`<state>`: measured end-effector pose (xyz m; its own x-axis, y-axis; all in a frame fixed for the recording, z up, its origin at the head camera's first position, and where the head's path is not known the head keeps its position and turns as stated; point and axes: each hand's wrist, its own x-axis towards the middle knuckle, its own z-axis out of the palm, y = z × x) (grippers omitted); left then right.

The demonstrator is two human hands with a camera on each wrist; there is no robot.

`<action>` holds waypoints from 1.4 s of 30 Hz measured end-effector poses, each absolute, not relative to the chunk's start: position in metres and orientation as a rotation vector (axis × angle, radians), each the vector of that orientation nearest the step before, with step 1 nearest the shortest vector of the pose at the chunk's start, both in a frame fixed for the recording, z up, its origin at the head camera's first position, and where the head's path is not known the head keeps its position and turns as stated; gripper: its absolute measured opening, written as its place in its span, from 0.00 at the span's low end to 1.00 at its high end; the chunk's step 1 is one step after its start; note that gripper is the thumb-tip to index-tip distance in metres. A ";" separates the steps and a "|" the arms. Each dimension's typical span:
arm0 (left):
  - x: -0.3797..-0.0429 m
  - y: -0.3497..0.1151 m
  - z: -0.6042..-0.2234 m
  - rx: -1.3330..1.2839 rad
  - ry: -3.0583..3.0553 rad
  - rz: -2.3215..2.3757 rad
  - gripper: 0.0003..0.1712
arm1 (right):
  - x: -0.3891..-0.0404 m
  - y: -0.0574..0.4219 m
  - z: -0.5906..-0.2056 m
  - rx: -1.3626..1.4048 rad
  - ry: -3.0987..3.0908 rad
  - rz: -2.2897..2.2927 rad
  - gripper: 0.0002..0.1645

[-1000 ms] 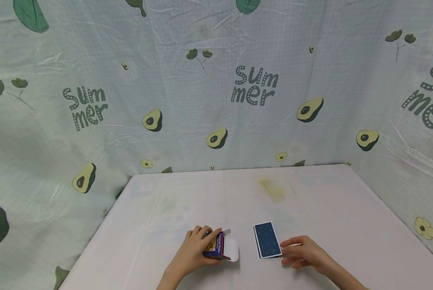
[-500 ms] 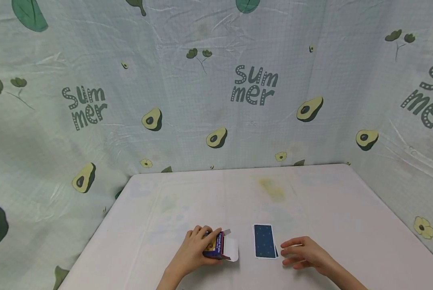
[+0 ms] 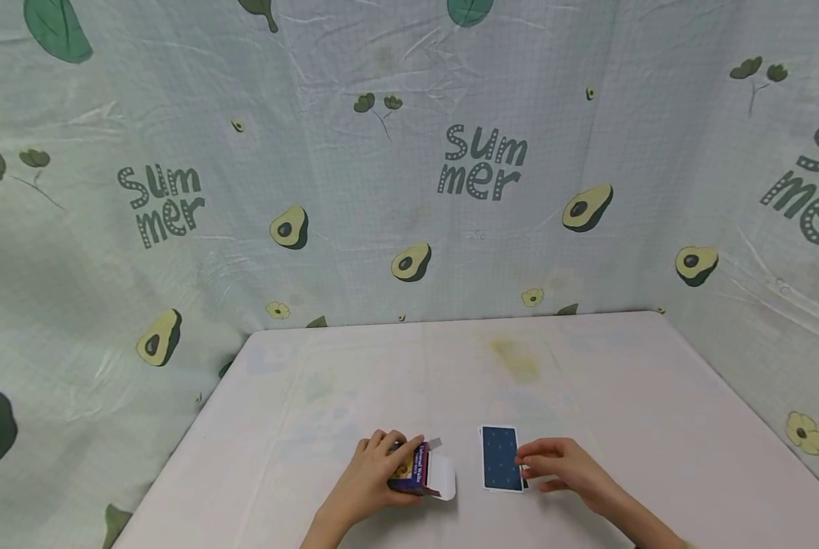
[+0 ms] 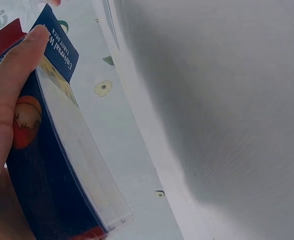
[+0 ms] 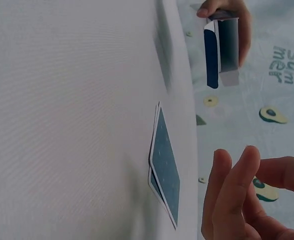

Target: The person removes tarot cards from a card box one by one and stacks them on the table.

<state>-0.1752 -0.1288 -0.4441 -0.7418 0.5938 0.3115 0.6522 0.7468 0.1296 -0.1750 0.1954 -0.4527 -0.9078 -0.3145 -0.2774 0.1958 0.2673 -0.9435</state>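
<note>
My left hand grips a blue tarot deck box from above, thumb and fingers on opposite sides. Its end flap hangs open toward the right, and the right wrist view looks into the hollow box. "TAROT DECK" is printed on the end of the box in the left wrist view. To the right of it, a few tarot cards lie face down, blue backs up, edges slightly uneven. My right hand, fingers loosely bent and holding nothing, is at the right edge of these cards, overlapping it in the head view.
A white cloth covers the table, with a faint yellow stain toward the back. Pale sheeting printed with avocados and "summer" hangs behind and along both sides.
The cards, tilted a second ago, have turned straighter. My right hand then shifted left to the edge of the cards. The left hand and box have barely moved.
</note>
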 end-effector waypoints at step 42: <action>-0.180 -0.114 -0.435 -1.009 -2.624 -0.304 0.45 | -0.193 0.142 -0.439 -0.284 2.008 -1.694 0.27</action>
